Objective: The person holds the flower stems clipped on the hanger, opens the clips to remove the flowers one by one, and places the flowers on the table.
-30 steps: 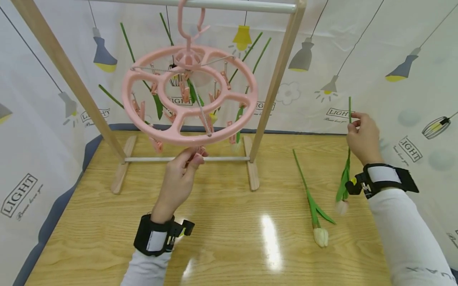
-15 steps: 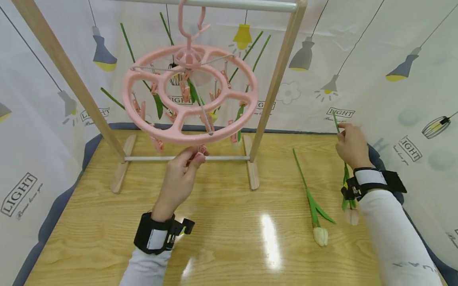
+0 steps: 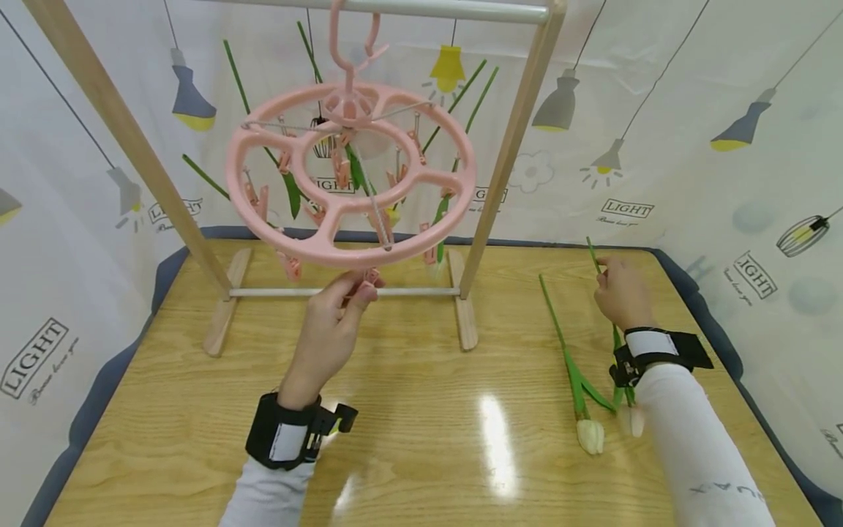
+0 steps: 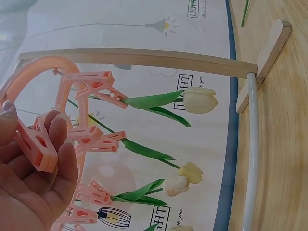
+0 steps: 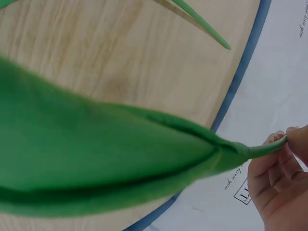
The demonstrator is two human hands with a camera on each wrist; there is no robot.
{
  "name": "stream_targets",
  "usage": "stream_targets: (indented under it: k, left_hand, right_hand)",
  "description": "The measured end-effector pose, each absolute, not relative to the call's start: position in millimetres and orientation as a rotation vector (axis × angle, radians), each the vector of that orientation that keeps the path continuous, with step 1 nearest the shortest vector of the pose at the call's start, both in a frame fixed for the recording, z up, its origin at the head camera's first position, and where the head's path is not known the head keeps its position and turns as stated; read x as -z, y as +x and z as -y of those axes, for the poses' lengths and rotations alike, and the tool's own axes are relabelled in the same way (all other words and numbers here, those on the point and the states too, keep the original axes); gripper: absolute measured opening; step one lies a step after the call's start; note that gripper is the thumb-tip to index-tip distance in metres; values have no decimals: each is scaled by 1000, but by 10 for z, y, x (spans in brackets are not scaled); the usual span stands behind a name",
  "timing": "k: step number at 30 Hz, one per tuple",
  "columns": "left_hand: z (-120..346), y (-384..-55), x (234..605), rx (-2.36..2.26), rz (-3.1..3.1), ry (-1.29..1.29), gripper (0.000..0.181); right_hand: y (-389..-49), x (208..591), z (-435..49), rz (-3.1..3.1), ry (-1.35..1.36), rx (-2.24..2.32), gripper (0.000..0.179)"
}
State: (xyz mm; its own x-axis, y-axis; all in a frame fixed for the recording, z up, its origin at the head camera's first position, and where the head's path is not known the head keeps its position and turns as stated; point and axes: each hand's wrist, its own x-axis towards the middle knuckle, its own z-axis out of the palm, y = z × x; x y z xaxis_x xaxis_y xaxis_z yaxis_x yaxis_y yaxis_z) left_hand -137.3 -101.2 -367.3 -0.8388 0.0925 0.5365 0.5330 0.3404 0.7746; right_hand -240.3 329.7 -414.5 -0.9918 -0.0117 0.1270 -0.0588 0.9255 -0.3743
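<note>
Left hand: pinches pink peg, perhaps steadying it.
Right hand: pinches tulip stem, likely sparing the bloom.
Loose tulip: toward worktop's right edge.

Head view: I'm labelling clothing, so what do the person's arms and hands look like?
The left sleeve and right sleeve are white, the right one with dark lettering. The black left strap and right strap each carry a white panel and a small black device. The left hand and right hand are gloveless.
</note>
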Motion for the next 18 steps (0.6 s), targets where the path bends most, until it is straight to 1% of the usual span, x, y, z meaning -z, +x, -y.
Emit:
stream_targets:
  k: [9, 18]
  left_hand:
    - [1020, -1363, 3672, 1503, 2206, -536, 23]
    - [1024, -1364, 3668, 1483, 2208, -527, 18]
  right_hand:
    - [-2341, 4382, -3228, 3008, 95, -605, 40]
    - [-2362, 4552, -3194, 3091, 91, -621, 42]
